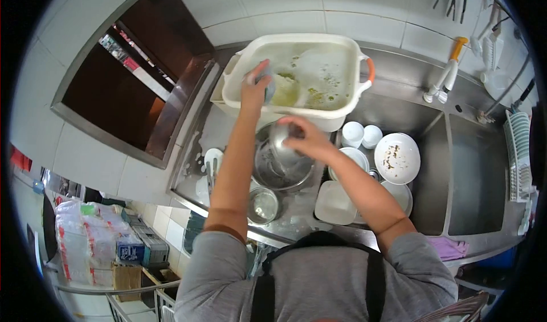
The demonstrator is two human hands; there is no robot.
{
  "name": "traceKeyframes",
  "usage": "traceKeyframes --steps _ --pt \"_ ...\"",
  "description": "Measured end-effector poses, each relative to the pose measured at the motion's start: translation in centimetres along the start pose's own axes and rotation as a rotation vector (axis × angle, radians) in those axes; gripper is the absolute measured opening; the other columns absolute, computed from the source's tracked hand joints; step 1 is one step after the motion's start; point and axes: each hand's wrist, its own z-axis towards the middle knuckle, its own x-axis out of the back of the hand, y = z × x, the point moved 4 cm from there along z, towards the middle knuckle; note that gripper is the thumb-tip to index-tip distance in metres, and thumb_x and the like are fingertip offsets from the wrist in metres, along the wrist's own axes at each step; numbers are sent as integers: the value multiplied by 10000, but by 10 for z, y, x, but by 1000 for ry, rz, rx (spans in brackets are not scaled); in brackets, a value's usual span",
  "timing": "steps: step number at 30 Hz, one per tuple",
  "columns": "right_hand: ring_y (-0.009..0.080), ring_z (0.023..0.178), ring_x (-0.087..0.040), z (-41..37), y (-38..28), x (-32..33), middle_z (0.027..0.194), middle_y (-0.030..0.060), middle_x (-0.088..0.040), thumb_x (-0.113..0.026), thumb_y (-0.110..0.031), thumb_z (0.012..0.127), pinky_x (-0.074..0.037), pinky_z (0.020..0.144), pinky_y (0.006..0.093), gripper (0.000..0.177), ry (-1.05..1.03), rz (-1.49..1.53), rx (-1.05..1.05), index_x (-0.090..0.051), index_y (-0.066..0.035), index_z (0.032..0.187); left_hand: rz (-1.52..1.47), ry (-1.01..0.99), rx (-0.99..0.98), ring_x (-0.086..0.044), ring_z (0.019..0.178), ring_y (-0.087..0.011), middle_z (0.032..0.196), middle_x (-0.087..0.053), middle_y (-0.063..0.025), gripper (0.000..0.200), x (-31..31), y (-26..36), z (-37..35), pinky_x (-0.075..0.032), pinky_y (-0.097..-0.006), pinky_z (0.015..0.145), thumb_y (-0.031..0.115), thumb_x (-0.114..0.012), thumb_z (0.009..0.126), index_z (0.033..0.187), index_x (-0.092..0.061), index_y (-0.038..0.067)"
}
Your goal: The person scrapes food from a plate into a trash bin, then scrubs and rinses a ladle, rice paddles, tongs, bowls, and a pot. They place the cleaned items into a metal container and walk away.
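My left hand (256,88) is over the left end of a white plastic tub (363,94) of foamy, yellowish water. It grips a grey scrubbing pad (268,91), partly hidden by the fingers. Lower and to the right, my right hand (310,141) holds a small metal bowl (283,143) by its rim, tilted. Beneath that bowl is a wide metal basin (268,171) on the steel counter. A smaller round metal bowl (264,205) stands in front of the basin, beside my left forearm.
White cups (352,133), a plate with brown food bits (405,161) and a square white dish (335,202) crowd the right side by the sink. An orange-handled faucet (456,54) rises behind. A dish rack (518,157) stands far right; small white dishes (214,158) lie left.
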Motion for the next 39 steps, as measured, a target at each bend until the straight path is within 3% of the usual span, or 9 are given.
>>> traceKeyframes --steps 6,8,14,20,23,28,34,36,39 --pt "158 1100 -477 5 2 -13 1204 22 -513 -571 -260 832 -408 913 330 473 157 381 35 -493 -127 1279 -39 523 -236 -505 1086 -222 1120 -560 -141 374 12 31 -129 -395 -332 942 10 -588 826 1193 -519 29" --pt "135 1044 -506 7 1 -21 1131 31 -548 -560 -315 858 -401 898 294 451 223 853 98 -503 -144 1271 -18 423 -59 -538 1053 -247 1116 -565 -140 289 4 8 -157 -429 -339 902 -11 -598 805 1090 -570 24" --pt "137 1045 -502 -1 18 -50 1145 36 -531 -612 -476 845 -406 886 287 548 117 724 -30 -502 -130 1254 401 230 -410 -550 1014 -370 1125 -560 -182 258 -9 19 -178 -456 -399 859 -79 -568 711 933 -647 28" --pt "139 958 -460 -4 1 -40 1096 40 -529 -645 -331 860 -404 810 279 342 370 36 217 -563 -155 1142 842 88 -313 -549 987 -371 1096 -571 -206 256 -9 6 -179 -474 -402 792 -39 -584 695 942 -628 -90" --pt "193 941 -489 2 0 -38 1101 73 -543 -682 -379 810 -417 812 306 392 272 -283 452 -595 -156 1120 -180 -317 546 -609 993 -252 1054 -646 -170 304 12 -10 -182 -465 -330 824 20 -639 690 989 -661 -31" --pt "347 1013 -526 -7 -39 -35 1146 128 -549 -721 -493 710 -438 841 416 559 403 -1299 545 -596 -164 1144 570 -180 69 -620 846 -177 886 -663 -107 230 81 -31 -183 -477 -315 772 39 -634 730 956 -673 28" --pt "264 1027 -517 12 -24 -39 1117 90 -548 -661 -507 787 -434 844 361 501 338 -365 311 -586 -160 1141 41 159 282 -601 866 -237 934 -619 -117 200 55 19 -175 -468 -332 743 -3 -618 728 928 -625 0" --pt "197 1015 -509 9 -7 -60 1103 71 -544 -618 -513 833 -429 836 323 506 195 575 72 -567 -114 1139 217 152 -297 -586 907 -277 981 -600 -162 244 19 39 -174 -460 -354 774 -26 -610 734 974 -628 8" --pt "161 970 -522 0 -8 -56 1089 53 -549 -601 -462 864 -429 823 314 456 283 326 272 -561 -94 1130 650 223 -532 -594 966 -288 1064 -575 -209 389 4 40 -171 -472 -319 764 -42 -609 725 1111 -572 -26"
